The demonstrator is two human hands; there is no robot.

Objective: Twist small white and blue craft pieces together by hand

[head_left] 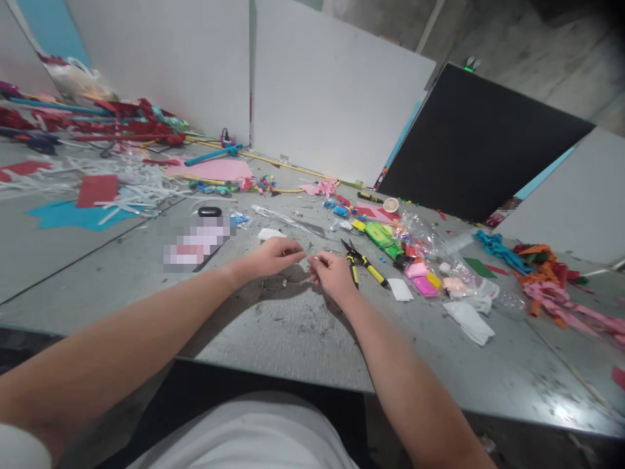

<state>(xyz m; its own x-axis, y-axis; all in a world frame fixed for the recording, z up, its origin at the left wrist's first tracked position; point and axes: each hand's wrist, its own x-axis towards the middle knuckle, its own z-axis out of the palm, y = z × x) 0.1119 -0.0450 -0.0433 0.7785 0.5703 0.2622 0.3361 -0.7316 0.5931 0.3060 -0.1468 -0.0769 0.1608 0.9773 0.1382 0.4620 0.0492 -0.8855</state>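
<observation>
My left hand [278, 256] and my right hand [334, 275] meet just above the table, fingertips almost touching. Both are closed in a pinch; whatever sits between the fingers is too small to make out. Below my left hand lies a thin bent wire shape [271, 284] with a small white bit [284, 283] beside it. Yellow-and-black pliers [365, 262] rest with jaws apart, just right of my right hand. Behind the hands is a bundle of straight thin wires [288, 221]. A white crumpled piece [270, 234] lies behind my left hand.
Coloured clay packets [383, 238], clear plastic wrap [430, 244] and white paper [469, 322] lie to the right. On the left are a phone [198, 244], a black case [209, 212] and white paper strips [161, 172]. Grey-white panels [336, 91] stand behind the table.
</observation>
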